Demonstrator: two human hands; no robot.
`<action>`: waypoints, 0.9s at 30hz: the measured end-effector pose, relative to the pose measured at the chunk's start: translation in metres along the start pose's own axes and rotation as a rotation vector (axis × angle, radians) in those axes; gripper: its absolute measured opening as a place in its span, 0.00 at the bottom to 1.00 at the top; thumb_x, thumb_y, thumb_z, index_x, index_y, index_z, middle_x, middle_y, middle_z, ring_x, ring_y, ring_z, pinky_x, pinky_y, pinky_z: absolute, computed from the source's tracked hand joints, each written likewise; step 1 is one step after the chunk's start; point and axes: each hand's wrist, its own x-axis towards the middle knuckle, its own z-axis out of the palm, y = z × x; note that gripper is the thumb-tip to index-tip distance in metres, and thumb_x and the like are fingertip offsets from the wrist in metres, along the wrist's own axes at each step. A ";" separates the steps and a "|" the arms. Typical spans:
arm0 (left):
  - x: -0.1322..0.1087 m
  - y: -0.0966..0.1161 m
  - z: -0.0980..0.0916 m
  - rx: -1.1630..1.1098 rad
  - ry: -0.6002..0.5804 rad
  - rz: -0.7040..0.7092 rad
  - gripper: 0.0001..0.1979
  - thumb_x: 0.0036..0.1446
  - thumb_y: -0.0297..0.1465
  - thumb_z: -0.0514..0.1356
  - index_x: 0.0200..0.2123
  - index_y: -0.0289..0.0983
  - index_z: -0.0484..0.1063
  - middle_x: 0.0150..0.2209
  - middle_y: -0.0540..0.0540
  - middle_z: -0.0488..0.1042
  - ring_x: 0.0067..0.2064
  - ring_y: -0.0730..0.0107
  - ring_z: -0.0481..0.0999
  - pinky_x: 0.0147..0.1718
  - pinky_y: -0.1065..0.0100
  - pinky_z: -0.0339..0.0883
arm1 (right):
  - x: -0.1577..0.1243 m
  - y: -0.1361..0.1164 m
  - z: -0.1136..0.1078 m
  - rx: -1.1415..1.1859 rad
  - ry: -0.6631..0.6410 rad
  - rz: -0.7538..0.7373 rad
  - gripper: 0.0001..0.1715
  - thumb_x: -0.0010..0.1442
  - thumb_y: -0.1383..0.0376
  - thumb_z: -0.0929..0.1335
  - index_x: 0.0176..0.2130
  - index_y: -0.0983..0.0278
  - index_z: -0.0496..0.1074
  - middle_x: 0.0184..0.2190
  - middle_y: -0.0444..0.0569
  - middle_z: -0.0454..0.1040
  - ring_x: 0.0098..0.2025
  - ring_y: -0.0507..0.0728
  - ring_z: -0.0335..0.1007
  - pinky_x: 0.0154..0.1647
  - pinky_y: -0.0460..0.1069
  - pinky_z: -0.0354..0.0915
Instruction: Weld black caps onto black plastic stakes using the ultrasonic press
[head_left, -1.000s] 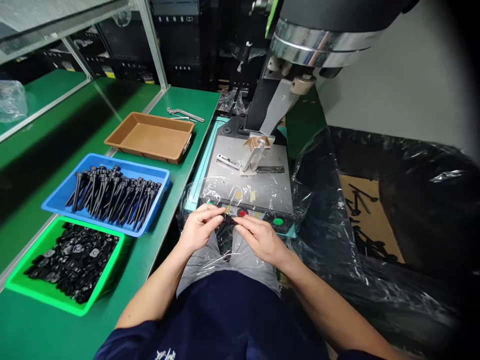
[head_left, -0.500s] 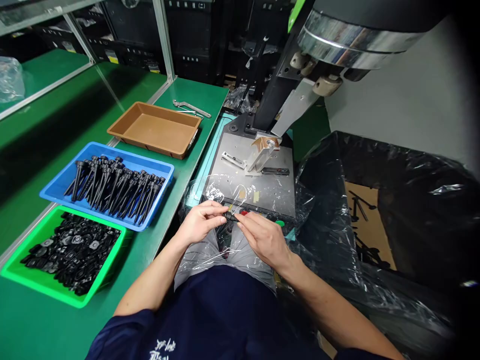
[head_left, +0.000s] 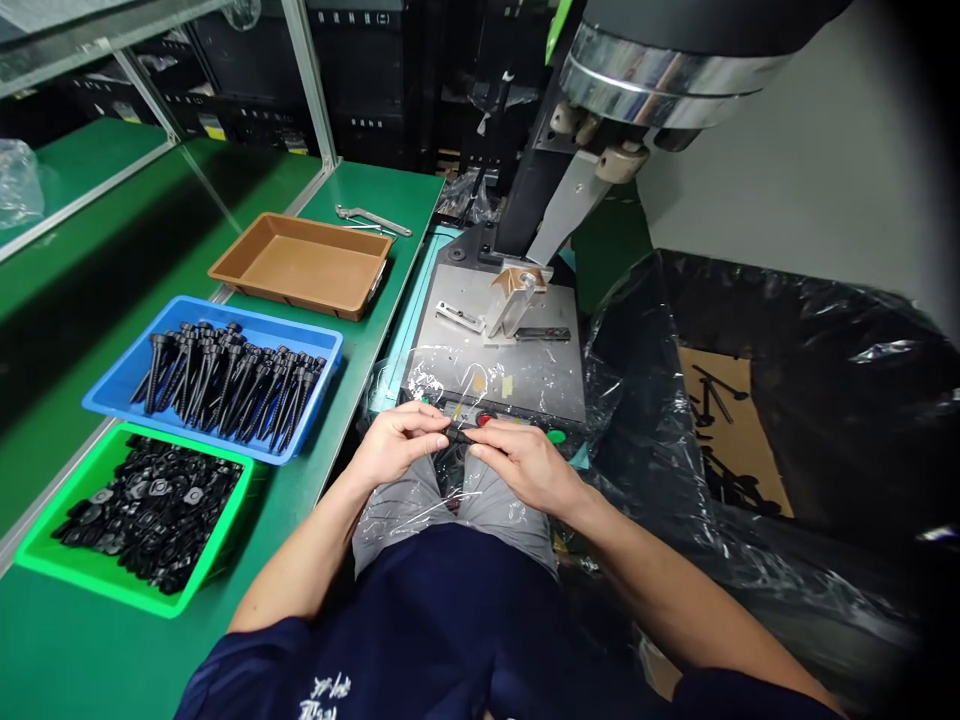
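Head view: a small dark part [head_left: 458, 436] is held above the person's lap [head_left: 517, 515], just in front of a machine [head_left: 547, 385]. Its long axis runs sideways, roughly level, from hand to hand. Both ends are covered, so which one is the head cannot be told. The left hand [head_left: 397, 442] pinches the left end between thumb and fingers; the right hand [head_left: 531, 466] pinches the right end likewise. Past the hands, a clear sheet [head_left: 424, 372] throws glare over the machine's front. At left are a green bin [head_left: 97, 587] of jumbled black pieces [head_left: 150, 510], a blue tray [head_left: 315, 410] of long black rods [head_left: 240, 380], and a brown tray [head_left: 300, 270]. At right, dark scraps [head_left: 739, 480] in a black liner [head_left: 832, 400] are hard to make out. Overhead, a metal cylinder [head_left: 667, 85] is cut off by the top edge.
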 end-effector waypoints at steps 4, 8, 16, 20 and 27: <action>0.001 0.000 0.004 -0.004 0.043 0.018 0.12 0.50 0.34 0.69 0.40 0.40 0.82 0.40 0.43 0.76 0.40 0.65 0.75 0.38 0.65 0.69 | -0.003 -0.001 0.005 0.036 0.088 0.011 0.16 0.67 0.63 0.63 0.48 0.64 0.77 0.36 0.52 0.77 0.38 0.57 0.74 0.42 0.52 0.70; 0.010 0.002 0.017 0.001 0.136 0.086 0.13 0.53 0.35 0.67 0.43 0.40 0.81 0.42 0.43 0.76 0.44 0.63 0.74 0.43 0.61 0.69 | 0.000 0.000 0.015 0.180 0.225 0.141 0.13 0.65 0.61 0.65 0.43 0.63 0.77 0.35 0.51 0.77 0.36 0.57 0.73 0.39 0.52 0.69; 0.034 0.002 0.055 -0.312 0.256 -0.004 0.26 0.47 0.35 0.70 0.50 0.36 0.74 0.35 0.46 0.78 0.33 0.70 0.75 0.35 0.66 0.70 | 0.007 0.010 0.024 0.772 0.234 0.326 0.19 0.60 0.52 0.68 0.43 0.65 0.73 0.27 0.45 0.73 0.25 0.51 0.68 0.24 0.46 0.68; 0.044 0.008 0.050 -0.414 0.253 -0.061 0.32 0.43 0.33 0.73 0.52 0.34 0.69 0.35 0.45 0.79 0.35 0.68 0.78 0.38 0.65 0.71 | 0.006 0.026 0.002 0.496 0.256 0.249 0.19 0.61 0.55 0.68 0.47 0.63 0.76 0.41 0.53 0.77 0.42 0.58 0.74 0.44 0.53 0.72; 0.050 0.014 0.049 -0.362 0.146 -0.136 0.38 0.42 0.32 0.73 0.56 0.31 0.65 0.31 0.48 0.78 0.34 0.71 0.78 0.40 0.64 0.70 | 0.031 0.025 -0.032 0.273 0.173 0.008 0.19 0.64 0.62 0.66 0.54 0.61 0.74 0.49 0.53 0.75 0.50 0.59 0.72 0.50 0.55 0.70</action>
